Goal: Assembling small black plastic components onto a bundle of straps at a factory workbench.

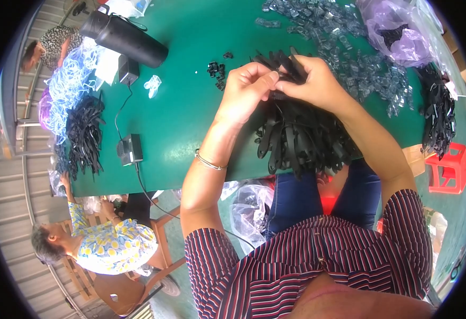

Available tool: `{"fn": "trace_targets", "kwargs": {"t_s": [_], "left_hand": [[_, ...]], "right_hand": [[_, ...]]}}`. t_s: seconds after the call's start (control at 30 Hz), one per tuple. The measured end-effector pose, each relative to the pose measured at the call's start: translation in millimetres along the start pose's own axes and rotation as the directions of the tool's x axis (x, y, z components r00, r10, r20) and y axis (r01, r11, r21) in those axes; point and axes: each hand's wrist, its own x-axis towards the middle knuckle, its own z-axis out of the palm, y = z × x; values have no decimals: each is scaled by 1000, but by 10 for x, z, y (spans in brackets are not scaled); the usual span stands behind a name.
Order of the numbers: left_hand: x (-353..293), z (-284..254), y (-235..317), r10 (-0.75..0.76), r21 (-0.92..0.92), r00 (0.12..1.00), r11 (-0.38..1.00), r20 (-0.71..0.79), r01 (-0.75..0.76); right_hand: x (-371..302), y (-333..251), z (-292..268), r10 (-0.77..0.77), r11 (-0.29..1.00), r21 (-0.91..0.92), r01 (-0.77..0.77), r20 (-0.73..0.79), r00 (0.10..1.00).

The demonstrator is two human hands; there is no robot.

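My left hand (245, 89) and my right hand (318, 84) meet above the far part of a heap of black straps (302, 135). The heap hangs over the table's near edge toward my lap. Dark strap ends poke up between my right thumb and fingers, which are closed on them. My left thumb and forefinger are pinched together, touching the right fingertips; whatever lies in that pinch is hidden. Left of my hands is a small group of black plastic pieces (216, 73). Beyond my right hand spreads a pile of clear bluish plastic pieces (368, 74).
On the green table (180, 133) are a black tumbler (129, 41), a corded black adapter (130, 149) and bluish-white cords (73, 77). More black straps (439, 111) and a purple bag (398, 40) lie right. A co-worker (113, 244) sits left; a red stool (448, 167) stands right.
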Motion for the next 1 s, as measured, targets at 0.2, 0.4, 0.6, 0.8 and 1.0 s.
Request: {"fn": "trace_targets", "kwargs": {"t_s": [0.2,0.4,0.6,0.8,1.0], "left_hand": [[24,-123,-20,25,-74,994,997,-102,-33],[40,-130,-24,42,117,992,993,-118,-29],[208,-374,-218,342,359,893,905,-293,-228],[394,-629,-351,609,963,764,261,-213,60],[376,-618,-349,505,972,834,179,-222,151]], "right_hand": [[13,-96,-49,234,972,20,-235,34,972],[25,16,-84,191,971,122,-207,127,973],[36,-7,-45,134,964,234,-124,-24,991],[40,11,-40,201,936,293,-197,17,979],[44,-30,-61,211,944,252,-213,36,977]]}}
